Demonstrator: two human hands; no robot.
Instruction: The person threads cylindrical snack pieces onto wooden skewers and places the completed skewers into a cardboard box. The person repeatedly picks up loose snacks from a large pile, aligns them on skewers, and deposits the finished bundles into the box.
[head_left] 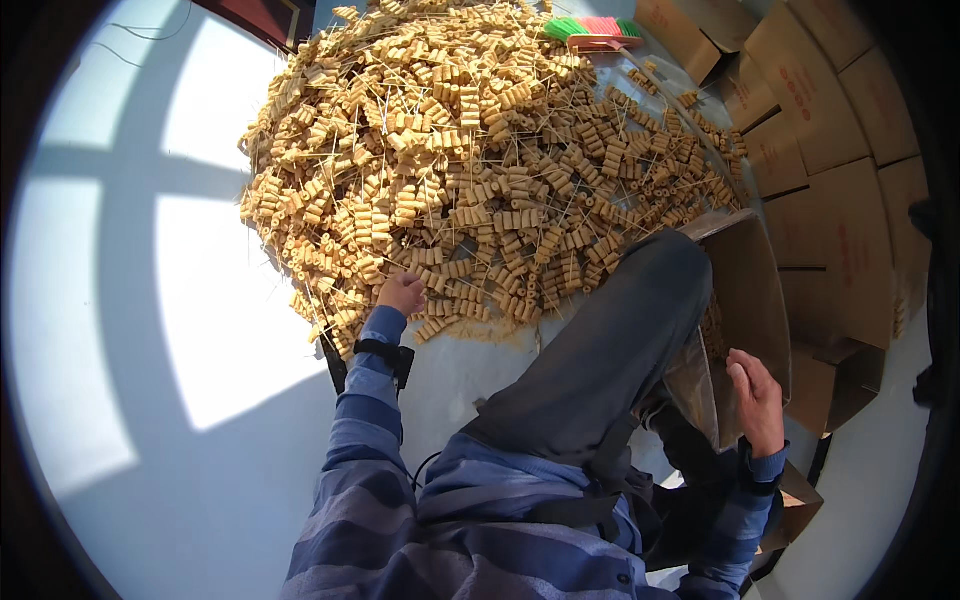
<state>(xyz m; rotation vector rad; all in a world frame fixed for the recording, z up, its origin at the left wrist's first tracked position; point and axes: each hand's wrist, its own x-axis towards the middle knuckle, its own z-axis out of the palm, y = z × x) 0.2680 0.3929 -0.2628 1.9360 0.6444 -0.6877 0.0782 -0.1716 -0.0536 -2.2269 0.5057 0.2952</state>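
The heap of tan cylinder pieces on thin sticks (pixel 480 150) is spread on the floor directly ahead of the left hand (pixel 402 293), which is nearer and is laid on its near edge. Its fingers are curled into the pieces; a firm grasp cannot be told. The right hand (pixel 757 390) is rested loosely open on the open cardboard box (pixel 750 290) rim.
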